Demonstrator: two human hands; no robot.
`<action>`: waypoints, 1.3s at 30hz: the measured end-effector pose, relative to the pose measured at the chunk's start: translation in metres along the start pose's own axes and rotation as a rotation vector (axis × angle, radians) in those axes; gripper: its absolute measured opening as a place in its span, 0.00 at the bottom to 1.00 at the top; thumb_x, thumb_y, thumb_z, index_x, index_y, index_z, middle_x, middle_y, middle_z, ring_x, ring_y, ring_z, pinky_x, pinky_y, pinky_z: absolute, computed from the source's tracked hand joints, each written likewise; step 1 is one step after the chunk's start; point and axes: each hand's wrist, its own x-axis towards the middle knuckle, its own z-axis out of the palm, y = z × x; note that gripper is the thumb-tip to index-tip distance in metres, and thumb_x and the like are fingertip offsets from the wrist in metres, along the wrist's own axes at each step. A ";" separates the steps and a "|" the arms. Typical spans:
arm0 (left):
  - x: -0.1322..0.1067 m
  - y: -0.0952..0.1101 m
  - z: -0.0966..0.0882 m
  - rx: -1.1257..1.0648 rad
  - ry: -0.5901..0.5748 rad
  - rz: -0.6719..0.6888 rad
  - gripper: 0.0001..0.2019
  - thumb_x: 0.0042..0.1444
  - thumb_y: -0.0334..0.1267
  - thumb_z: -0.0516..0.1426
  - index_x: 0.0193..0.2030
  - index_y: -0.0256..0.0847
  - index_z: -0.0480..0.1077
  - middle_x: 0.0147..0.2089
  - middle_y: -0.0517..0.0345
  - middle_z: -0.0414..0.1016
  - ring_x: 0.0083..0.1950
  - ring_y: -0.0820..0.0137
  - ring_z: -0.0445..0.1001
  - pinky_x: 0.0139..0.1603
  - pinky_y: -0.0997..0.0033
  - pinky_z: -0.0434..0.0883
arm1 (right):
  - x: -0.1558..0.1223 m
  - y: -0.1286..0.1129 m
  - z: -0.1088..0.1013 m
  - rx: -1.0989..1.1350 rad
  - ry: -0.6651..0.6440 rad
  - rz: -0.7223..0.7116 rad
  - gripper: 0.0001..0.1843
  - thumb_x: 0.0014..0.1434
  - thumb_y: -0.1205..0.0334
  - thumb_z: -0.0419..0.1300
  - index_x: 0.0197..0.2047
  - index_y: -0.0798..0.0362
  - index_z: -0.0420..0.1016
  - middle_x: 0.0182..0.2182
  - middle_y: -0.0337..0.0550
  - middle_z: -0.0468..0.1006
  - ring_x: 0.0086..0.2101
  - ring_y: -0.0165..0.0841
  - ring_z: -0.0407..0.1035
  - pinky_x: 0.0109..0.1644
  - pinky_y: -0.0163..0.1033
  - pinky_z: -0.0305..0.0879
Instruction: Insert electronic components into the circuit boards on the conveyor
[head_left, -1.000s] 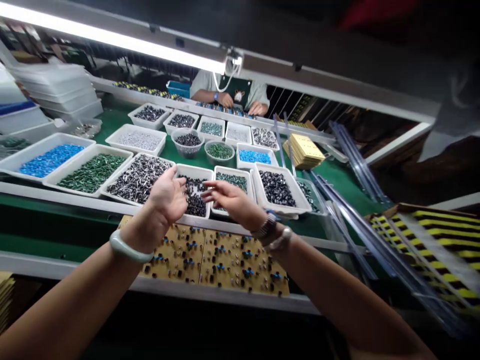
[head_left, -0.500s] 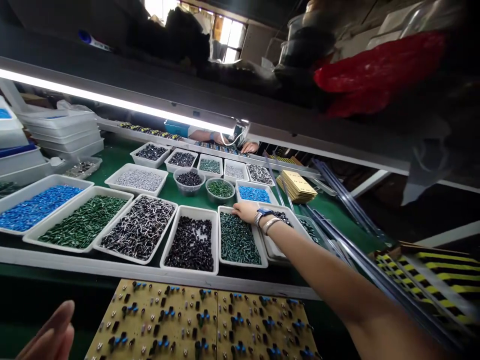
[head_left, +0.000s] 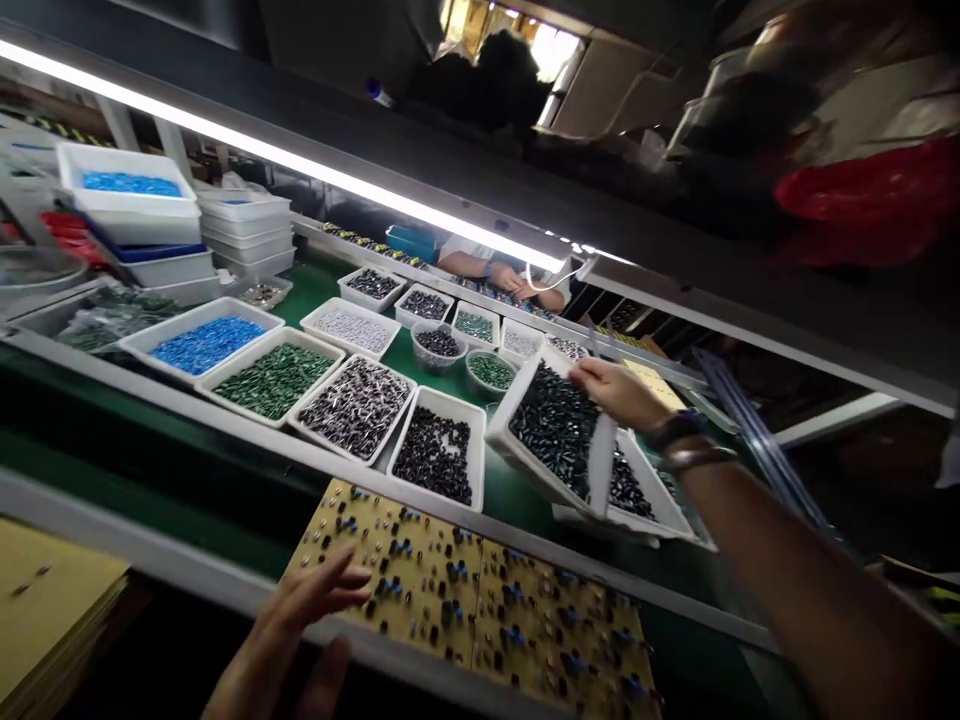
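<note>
My right hand [head_left: 616, 392] grips the far rim of a white tray [head_left: 511, 445] full of dark green components [head_left: 553, 425]. The tray is lifted and tilted, its right side above a neighbouring tray of black components [head_left: 630, 485]. My left hand [head_left: 296, 620] holds nothing; its fingers are apart over the left edge of a tan circuit board panel [head_left: 420, 575], which carries rows of small black and blue parts. A white tray of black components [head_left: 435, 445] stands left of the raised one.
White trays of blue [head_left: 206, 345], green [head_left: 274, 380] and silver-black parts [head_left: 356, 405] line the bench's left. Stacked white containers [head_left: 247, 230] stand behind them. A tube light [head_left: 300, 160] crosses above. A co-worker's hands [head_left: 514, 282] are at the far side. Tan boards [head_left: 52, 610] lie at lower left.
My right hand has raised the tray of dark green components off the bench and tilted it. My left hand has moved right and up to the circuit board panel. The view has shifted left.
</note>
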 end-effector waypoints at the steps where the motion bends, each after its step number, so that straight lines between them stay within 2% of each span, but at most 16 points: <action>1: -0.001 0.013 0.001 0.067 -0.024 0.027 0.21 0.69 0.42 0.57 0.67 0.60 0.69 0.60 0.55 0.78 0.57 0.59 0.79 0.59 0.64 0.77 | -0.014 -0.011 -0.008 0.027 -0.013 0.000 0.23 0.65 0.42 0.56 0.27 0.51 0.69 0.23 0.40 0.71 0.28 0.35 0.65 0.34 0.40 0.58; 4: -0.006 0.050 -0.001 0.118 -0.075 0.141 0.21 0.73 0.46 0.51 0.70 0.57 0.65 0.60 0.54 0.74 0.62 0.60 0.73 0.62 0.66 0.73 | -0.076 -0.053 -0.022 0.154 -0.132 0.028 0.25 0.67 0.38 0.54 0.32 0.51 0.73 0.27 0.44 0.76 0.28 0.36 0.68 0.32 0.39 0.62; 7: -0.019 0.064 -0.014 0.026 -0.060 0.138 0.23 0.74 0.51 0.44 0.71 0.56 0.64 0.54 0.54 0.75 0.56 0.62 0.74 0.59 0.65 0.74 | -0.158 -0.105 -0.017 0.598 -0.340 0.305 0.24 0.60 0.37 0.63 0.41 0.52 0.78 0.34 0.48 0.82 0.32 0.41 0.76 0.31 0.40 0.69; 9: -0.035 0.063 -0.031 -0.063 -0.042 0.037 0.26 0.73 0.57 0.44 0.69 0.54 0.67 0.57 0.53 0.75 0.56 0.57 0.75 0.59 0.61 0.75 | -0.212 -0.139 -0.005 0.774 -0.467 0.396 0.24 0.59 0.38 0.65 0.42 0.52 0.80 0.35 0.48 0.83 0.35 0.43 0.78 0.35 0.42 0.74; 12: -0.061 0.056 -0.064 -0.206 -0.069 -0.218 0.29 0.70 0.61 0.45 0.67 0.51 0.71 0.59 0.53 0.77 0.58 0.50 0.75 0.57 0.55 0.77 | -0.280 -0.178 0.026 0.934 -0.613 0.459 0.24 0.62 0.39 0.62 0.43 0.53 0.81 0.37 0.48 0.84 0.38 0.44 0.79 0.40 0.42 0.76; 14: -0.075 0.050 -0.083 -0.222 -0.143 -0.390 0.28 0.70 0.60 0.46 0.67 0.52 0.70 0.56 0.56 0.79 0.56 0.51 0.77 0.56 0.55 0.78 | -0.311 -0.193 0.053 0.954 -0.599 0.423 0.24 0.62 0.39 0.62 0.40 0.54 0.80 0.38 0.48 0.84 0.42 0.44 0.78 0.44 0.41 0.75; 16: -0.084 0.041 -0.095 -0.133 -0.197 -0.490 0.26 0.68 0.59 0.52 0.66 0.52 0.72 0.53 0.57 0.81 0.54 0.53 0.78 0.55 0.59 0.77 | -0.331 -0.200 0.080 0.886 -0.574 0.388 0.23 0.64 0.40 0.60 0.39 0.54 0.79 0.36 0.46 0.83 0.41 0.42 0.78 0.43 0.38 0.73; 20: -0.089 0.015 -0.097 0.190 -0.193 -0.464 0.28 0.62 0.59 0.59 0.62 0.45 0.75 0.35 0.59 0.79 0.39 0.62 0.77 0.40 0.70 0.76 | -0.343 -0.195 0.116 0.705 -0.563 0.273 0.24 0.69 0.42 0.54 0.37 0.54 0.77 0.33 0.45 0.82 0.35 0.37 0.76 0.36 0.35 0.69; 22: -0.087 0.003 -0.092 0.278 -0.195 -0.418 0.28 0.64 0.58 0.58 0.63 0.42 0.74 0.31 0.60 0.76 0.33 0.66 0.74 0.33 0.73 0.72 | -0.341 -0.188 0.119 0.537 -0.539 0.172 0.24 0.70 0.44 0.53 0.32 0.53 0.74 0.28 0.42 0.79 0.29 0.34 0.73 0.31 0.35 0.64; 24: -0.083 -0.003 -0.087 0.322 -0.230 -0.355 0.26 0.67 0.56 0.56 0.64 0.42 0.73 0.32 0.60 0.75 0.33 0.67 0.73 0.32 0.73 0.71 | -0.336 -0.184 0.114 0.296 -0.423 0.022 0.26 0.72 0.46 0.52 0.26 0.52 0.69 0.22 0.39 0.74 0.23 0.32 0.68 0.28 0.36 0.57; 27: -0.072 -0.003 -0.079 0.468 -0.236 -0.137 0.20 0.69 0.47 0.56 0.63 0.42 0.72 0.40 0.55 0.76 0.43 0.63 0.74 0.44 0.66 0.74 | -0.323 -0.193 0.107 0.063 -0.214 -0.215 0.26 0.73 0.50 0.52 0.23 0.51 0.66 0.20 0.37 0.69 0.21 0.30 0.64 0.28 0.39 0.53; 29: -0.062 0.002 -0.070 0.628 -0.156 0.053 0.18 0.68 0.39 0.56 0.63 0.42 0.72 0.50 0.50 0.75 0.53 0.58 0.71 0.57 0.57 0.70 | -0.312 -0.209 0.111 0.101 -0.219 -0.332 0.19 0.73 0.54 0.54 0.31 0.52 0.73 0.25 0.39 0.73 0.25 0.31 0.69 0.31 0.38 0.58; 31: -0.052 0.008 -0.059 0.753 -0.098 0.200 0.18 0.68 0.31 0.55 0.62 0.43 0.72 0.55 0.48 0.72 0.59 0.55 0.66 0.62 0.51 0.65 | -0.300 -0.225 0.122 0.149 -0.284 -0.402 0.10 0.72 0.58 0.57 0.43 0.53 0.76 0.34 0.42 0.77 0.33 0.34 0.74 0.37 0.37 0.64; 33: -0.044 0.012 -0.047 0.804 -0.162 0.304 0.17 0.67 0.28 0.55 0.59 0.44 0.74 0.54 0.49 0.72 0.58 0.55 0.66 0.61 0.52 0.64 | -0.290 -0.236 0.134 0.123 -0.338 -0.441 0.06 0.71 0.63 0.59 0.43 0.52 0.77 0.36 0.43 0.77 0.36 0.35 0.73 0.39 0.38 0.66; 35: -0.038 0.012 -0.037 0.830 -0.311 0.358 0.13 0.65 0.30 0.60 0.54 0.45 0.76 0.52 0.51 0.73 0.57 0.56 0.66 0.61 0.54 0.63 | -0.285 -0.240 0.141 0.083 -0.370 -0.465 0.08 0.69 0.67 0.60 0.36 0.52 0.76 0.34 0.42 0.76 0.35 0.35 0.72 0.38 0.38 0.66; 39: -0.030 0.003 -0.024 0.919 -0.521 0.384 0.06 0.57 0.37 0.69 0.35 0.44 0.76 0.46 0.55 0.74 0.55 0.58 0.67 0.62 0.55 0.61 | -0.287 -0.233 0.142 0.030 -0.398 -0.494 0.04 0.62 0.67 0.67 0.38 0.53 0.75 0.37 0.42 0.77 0.36 0.38 0.72 0.38 0.41 0.67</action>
